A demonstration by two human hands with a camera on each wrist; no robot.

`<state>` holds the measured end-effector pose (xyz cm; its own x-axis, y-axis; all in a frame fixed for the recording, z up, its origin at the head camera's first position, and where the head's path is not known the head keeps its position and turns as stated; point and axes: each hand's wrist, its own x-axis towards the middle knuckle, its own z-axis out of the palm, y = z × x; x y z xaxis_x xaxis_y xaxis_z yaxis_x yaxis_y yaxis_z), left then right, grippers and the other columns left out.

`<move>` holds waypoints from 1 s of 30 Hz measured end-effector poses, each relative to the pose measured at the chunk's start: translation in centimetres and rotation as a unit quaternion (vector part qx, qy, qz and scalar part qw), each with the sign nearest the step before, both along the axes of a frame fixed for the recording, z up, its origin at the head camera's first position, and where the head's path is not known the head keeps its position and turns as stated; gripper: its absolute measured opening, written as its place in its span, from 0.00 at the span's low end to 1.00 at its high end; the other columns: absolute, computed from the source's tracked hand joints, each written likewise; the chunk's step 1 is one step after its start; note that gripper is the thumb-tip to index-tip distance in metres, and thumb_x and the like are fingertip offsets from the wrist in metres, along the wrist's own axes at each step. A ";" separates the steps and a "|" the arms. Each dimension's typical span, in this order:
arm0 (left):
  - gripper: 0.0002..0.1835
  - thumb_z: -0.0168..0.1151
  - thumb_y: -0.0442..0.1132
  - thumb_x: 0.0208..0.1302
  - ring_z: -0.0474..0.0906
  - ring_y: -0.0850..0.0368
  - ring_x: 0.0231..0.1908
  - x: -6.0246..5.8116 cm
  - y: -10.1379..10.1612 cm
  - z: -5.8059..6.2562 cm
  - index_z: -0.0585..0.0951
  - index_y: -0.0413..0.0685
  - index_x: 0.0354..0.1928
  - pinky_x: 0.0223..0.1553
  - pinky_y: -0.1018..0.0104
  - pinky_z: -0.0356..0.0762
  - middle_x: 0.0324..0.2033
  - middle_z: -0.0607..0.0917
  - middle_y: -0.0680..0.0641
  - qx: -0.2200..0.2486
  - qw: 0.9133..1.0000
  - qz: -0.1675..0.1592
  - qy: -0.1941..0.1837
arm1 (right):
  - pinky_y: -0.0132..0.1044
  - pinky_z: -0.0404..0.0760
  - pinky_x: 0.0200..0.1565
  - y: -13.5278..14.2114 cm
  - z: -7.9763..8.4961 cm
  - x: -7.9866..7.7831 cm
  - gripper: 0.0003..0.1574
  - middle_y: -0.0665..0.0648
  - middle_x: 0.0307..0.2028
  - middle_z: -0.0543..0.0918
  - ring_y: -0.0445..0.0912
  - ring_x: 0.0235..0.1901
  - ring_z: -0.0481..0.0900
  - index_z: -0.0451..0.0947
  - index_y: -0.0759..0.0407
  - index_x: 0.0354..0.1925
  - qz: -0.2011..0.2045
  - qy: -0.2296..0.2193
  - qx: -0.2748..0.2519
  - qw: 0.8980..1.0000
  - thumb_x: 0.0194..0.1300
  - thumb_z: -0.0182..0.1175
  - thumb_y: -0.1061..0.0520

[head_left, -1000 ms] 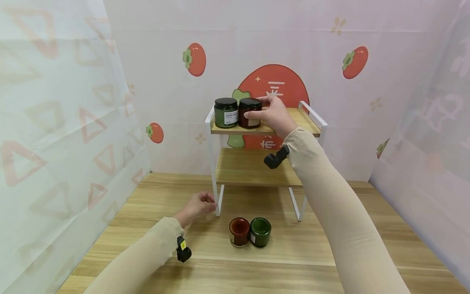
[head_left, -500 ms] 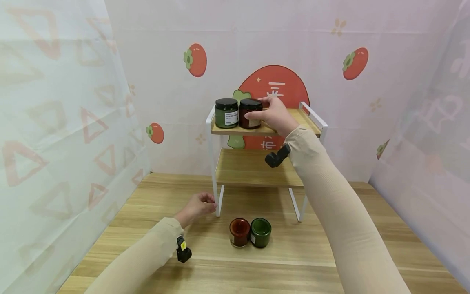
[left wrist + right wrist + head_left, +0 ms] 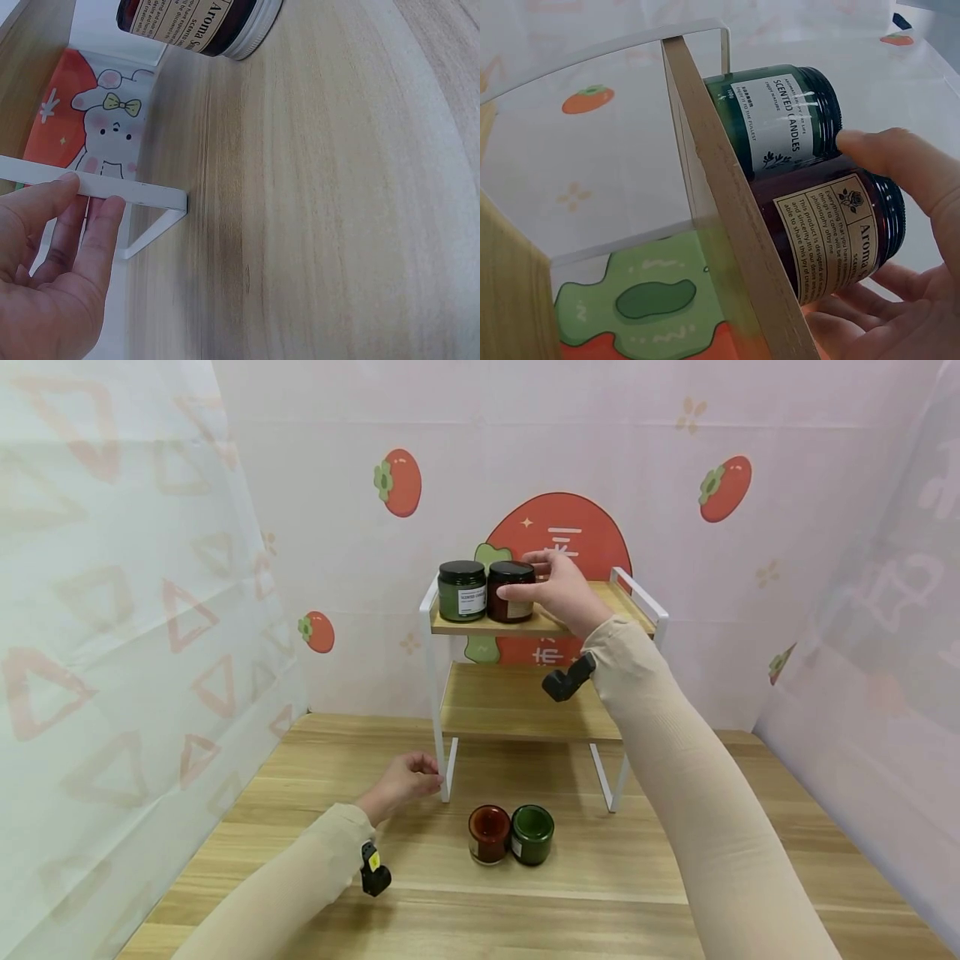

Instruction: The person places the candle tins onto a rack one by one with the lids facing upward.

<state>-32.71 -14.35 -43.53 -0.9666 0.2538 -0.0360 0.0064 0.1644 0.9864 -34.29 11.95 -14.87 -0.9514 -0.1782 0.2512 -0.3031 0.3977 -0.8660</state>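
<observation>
A two-tier wooden shelf with a white metal frame stands on the table. Low on its left side, my left hand pinches the white shelf leg between thumb and fingers. On the top board, my right hand curls round a brown scented candle jar with a black lid and beige label, thumb in front and fingers on the far side. A green scented candle jar with a white label stands close at its left; in the right wrist view the thumb tip overlaps its lid.
On the table before the shelf, a red-brown jar and a green jar sit side by side with their bases up. White raised rails edge the shelf top. Patterned cloth walls stand behind and at both sides.
The right hand's fingers have lifted and spread slightly at the brown jar's lid, a small shift. The left hand and the jars stay where they were.
</observation>
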 end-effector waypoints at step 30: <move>0.06 0.61 0.24 0.61 0.80 0.58 0.34 0.1 -0.3 0.2 0.74 0.38 0.36 0.46 0.60 0.84 0.31 0.78 0.48 0.000 1.000 -0.012 0.016 | 0.49 0.65 0.67 2.1 0.1 0.6 0.45 0.57 0.68 0.66 0.48 0.66 0.65 0.58 0.53 0.70 0.047 0.059 -0.011 0.997 0.61 0.67 0.51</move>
<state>-32.59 -14.70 -43.30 -0.9610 0.2766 -0.0055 0.0418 0.1648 0.9854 -33.66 14.05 -14.79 -0.8947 -0.2579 0.3648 -0.4380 0.3451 -0.8301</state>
